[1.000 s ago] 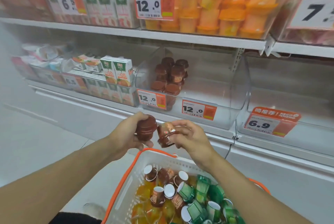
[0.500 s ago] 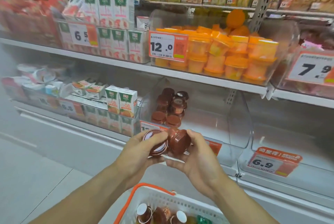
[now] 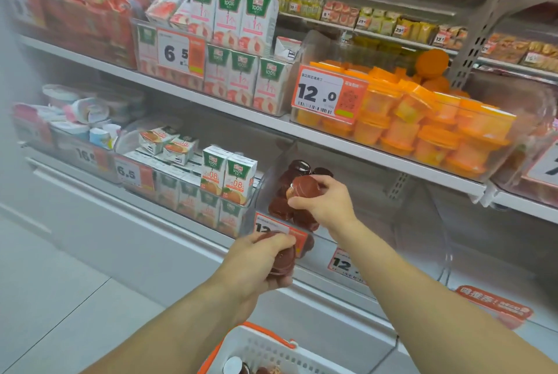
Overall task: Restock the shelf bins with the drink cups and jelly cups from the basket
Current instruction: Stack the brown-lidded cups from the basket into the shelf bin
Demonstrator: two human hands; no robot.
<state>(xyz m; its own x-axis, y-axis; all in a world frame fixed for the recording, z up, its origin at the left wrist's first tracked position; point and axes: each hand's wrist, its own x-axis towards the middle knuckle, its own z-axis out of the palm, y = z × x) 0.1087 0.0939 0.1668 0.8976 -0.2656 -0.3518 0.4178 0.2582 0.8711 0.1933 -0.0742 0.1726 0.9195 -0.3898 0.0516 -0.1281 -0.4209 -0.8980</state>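
Bin: the clear shelf bin (image 3: 428, 222) holds a small stack of brown cups, count unclear
Basket: white basket (image 3: 265, 352) low in view, contents mostly hidden
Right hand: right hand (image 3: 324, 203) pinches one brown cup (image 3: 305, 188) over the bin's opening
Left hand: left hand (image 3: 262, 262) grips another cup (image 3: 282, 259) below
Handling: light, rigid, likely slick; hold by the sides

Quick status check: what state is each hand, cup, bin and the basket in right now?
right hand: grips a brown cup over the bin
left hand: grips a second brown cup, outside the bin
clear bin: partly filled, left side only
basket: cups remain inside
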